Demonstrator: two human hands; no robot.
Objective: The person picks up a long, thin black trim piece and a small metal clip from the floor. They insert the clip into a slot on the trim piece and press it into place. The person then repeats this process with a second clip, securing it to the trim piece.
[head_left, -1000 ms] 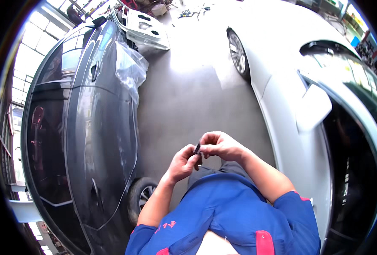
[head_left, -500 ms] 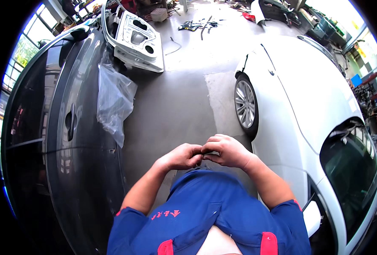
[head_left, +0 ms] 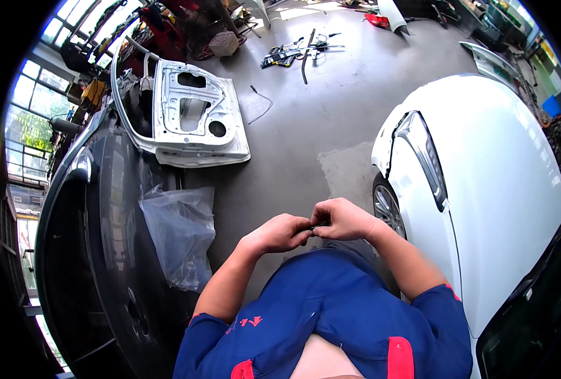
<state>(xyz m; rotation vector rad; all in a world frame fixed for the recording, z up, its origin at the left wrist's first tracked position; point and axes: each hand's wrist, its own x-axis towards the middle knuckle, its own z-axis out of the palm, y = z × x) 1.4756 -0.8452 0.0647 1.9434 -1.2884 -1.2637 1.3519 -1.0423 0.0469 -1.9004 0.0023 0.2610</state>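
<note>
Small dark piece (head_left: 321, 224) sits between your two hands, just below the middle of the frame, mostly covered by them. Your right hand (head_left: 343, 219) has thumb and forefinger pinching it from the right. Your left hand (head_left: 281, 233) meets it from the left, its fingers curled and pressed together around the near end. Your hands are almost touching, held in front of your blue shirt (head_left: 280, 328), which has red trim and fills the lower middle.

On the left of the frame is a dark car (head_left: 113, 221), with a clear plastic sheet (head_left: 179, 234) hanging at its side. Just above that sheet, at upper left, stands a bare white door (head_left: 166, 136). On the right is a white car (head_left: 482, 158), its headlight (head_left: 427, 161) facing up the frame and its front wheel (head_left: 389, 210) near your right forearm. Between the cars runs the grey floor (head_left: 286, 136); farther up lie a thin cable (head_left: 266, 98), a pile of dark parts (head_left: 286, 55) and, at top right, a red light (head_left: 376, 21).
</note>
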